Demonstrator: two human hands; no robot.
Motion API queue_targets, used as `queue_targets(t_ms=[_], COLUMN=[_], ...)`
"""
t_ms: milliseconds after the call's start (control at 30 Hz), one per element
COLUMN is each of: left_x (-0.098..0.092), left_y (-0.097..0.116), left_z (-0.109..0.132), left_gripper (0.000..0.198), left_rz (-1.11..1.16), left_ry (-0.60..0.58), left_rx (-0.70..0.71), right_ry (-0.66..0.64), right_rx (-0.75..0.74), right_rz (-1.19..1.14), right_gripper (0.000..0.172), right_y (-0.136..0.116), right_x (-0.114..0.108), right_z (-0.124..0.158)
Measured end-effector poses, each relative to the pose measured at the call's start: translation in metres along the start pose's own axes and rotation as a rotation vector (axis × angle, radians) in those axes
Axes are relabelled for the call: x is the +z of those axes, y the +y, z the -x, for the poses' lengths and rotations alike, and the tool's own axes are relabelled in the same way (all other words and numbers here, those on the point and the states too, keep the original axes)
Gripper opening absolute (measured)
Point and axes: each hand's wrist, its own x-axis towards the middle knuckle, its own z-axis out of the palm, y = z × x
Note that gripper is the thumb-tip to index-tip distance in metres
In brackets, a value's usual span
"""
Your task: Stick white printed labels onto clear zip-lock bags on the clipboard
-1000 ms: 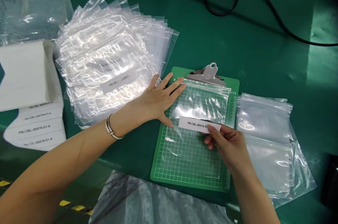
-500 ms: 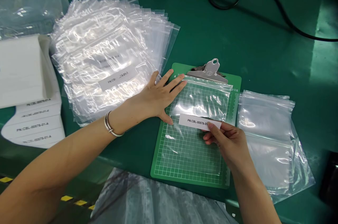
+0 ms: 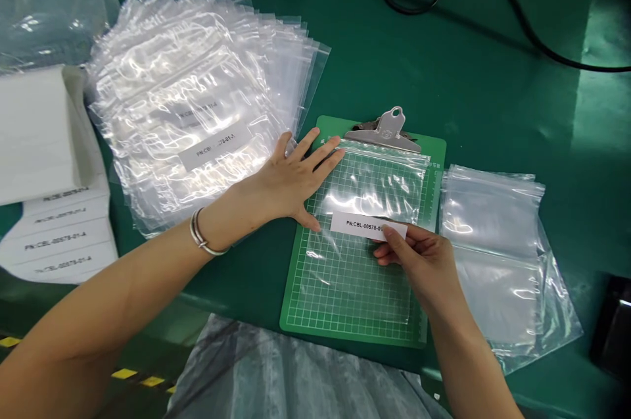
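A clear zip-lock bag [image 3: 355, 281] lies flat on a green clipboard [image 3: 293, 314] printed with a white grid. My left hand [image 3: 296, 175] is spread open, palm down, over the bag's upper left edge and the clipboard's side. Between thumb and fingers, my right hand [image 3: 419, 254] pinches the right end of a white label [image 3: 352, 225] printed "PN:CBL-00578-01". The label is over the middle of the bag; whether it touches the plastic I cannot tell. The clipboard's metal clip [image 3: 387, 133] sits above the bag's zip edge.
Left of the clipboard is a fanned pile of clear bags [image 3: 197, 97], with labels showing on it. A folded strip of printed labels [image 3: 59, 235] lies at far left. More zip-lock bags [image 3: 493, 261] are stacked at right. A black cable [image 3: 513, 4] crosses the back.
The whole view has shifted slightly left. Both hands, the label and the bag keep nearly the same places relative to each other.
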Motion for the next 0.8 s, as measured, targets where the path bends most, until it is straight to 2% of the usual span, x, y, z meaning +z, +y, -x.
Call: queue_targets(t_ms=[400,667,800], left_x=[-0.0006,0.0059,0.0051], left_y=[-0.0002,-0.0064,-0.0005], left_z=[-0.0004,0.0010,-0.0006], left_gripper=[0.123,0.115,0.109], left_rz=[0.007,0.117,0.092], left_ry=[-0.006,0.064,0.095], left_rx=[0.001,0.060,0.017], right_ry=[-0.005,0.005,0.005], right_rx=[0.036,0.040,0.037], right_rz=[0.008,0.027,0.024], right_gripper=[0.028,0.033,0.034], right_y=[-0.0026,-0.0035,-0.0032], right_x=[0.0019,0.0043,0.0051], right_z=[-0.0008,-0.0013,-0.0012])
